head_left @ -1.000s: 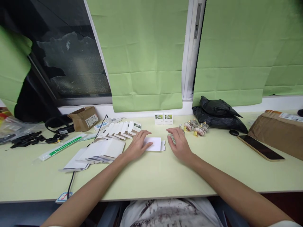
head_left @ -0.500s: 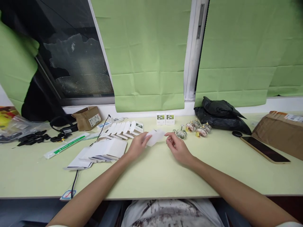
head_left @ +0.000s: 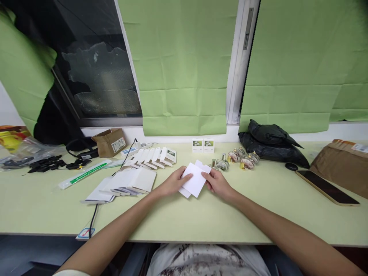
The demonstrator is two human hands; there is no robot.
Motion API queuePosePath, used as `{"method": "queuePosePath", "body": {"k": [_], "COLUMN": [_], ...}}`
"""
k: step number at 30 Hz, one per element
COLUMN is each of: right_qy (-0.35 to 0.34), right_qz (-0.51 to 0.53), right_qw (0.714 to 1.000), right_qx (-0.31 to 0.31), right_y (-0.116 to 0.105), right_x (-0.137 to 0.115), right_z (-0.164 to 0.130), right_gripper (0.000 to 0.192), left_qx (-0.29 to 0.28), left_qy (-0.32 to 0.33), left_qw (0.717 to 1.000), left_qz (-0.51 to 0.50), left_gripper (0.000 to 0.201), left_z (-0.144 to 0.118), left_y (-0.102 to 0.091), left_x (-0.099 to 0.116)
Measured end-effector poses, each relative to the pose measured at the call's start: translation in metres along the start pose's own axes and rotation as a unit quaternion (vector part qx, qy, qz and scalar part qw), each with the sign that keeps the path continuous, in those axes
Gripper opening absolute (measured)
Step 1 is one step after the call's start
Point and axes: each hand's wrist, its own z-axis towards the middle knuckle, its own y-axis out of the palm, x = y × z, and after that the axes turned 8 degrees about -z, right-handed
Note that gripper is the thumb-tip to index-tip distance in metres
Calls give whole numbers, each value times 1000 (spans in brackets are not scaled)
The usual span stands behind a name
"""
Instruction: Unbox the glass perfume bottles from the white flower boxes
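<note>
White card is what you're holding: your left hand (head_left: 172, 183) pinches the left edge of the flat, unfolded white cardboard box blank (head_left: 194, 180), and your right hand (head_left: 217, 183) grips its right edge, fingers closed on it just above the pale green bench (head_left: 258, 207). Labels are too small to read. Beyond sit small glass perfume bottles (head_left: 237, 160).

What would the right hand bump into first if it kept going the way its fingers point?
The right hand points left, and its fingers already touch the white flat box. Just past that is probably the left hand, gripping the other edge.
</note>
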Motion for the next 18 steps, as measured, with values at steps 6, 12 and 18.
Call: {"method": "queuePosePath", "body": {"k": [6, 12, 18], "right_qy": [-11, -13, -5], "right_qz": [14, -5, -10], "right_qw": [1000, 999, 998], "right_qx": [-23, -43, -69], "right_y": [1, 1, 2], "right_x": [2, 3, 0], "right_z": [0, -3, -6], "right_gripper": [41, 36, 33], "left_qx": [47, 232, 224], "left_qy": [32, -42, -202], "left_qw": [982, 877, 802], "left_qz": [182, 419, 516], "left_gripper": [60, 57, 56], "left_z": [-20, -53, -76], "left_y": [-23, -89, -122], "left_x": [21, 34, 22]}}
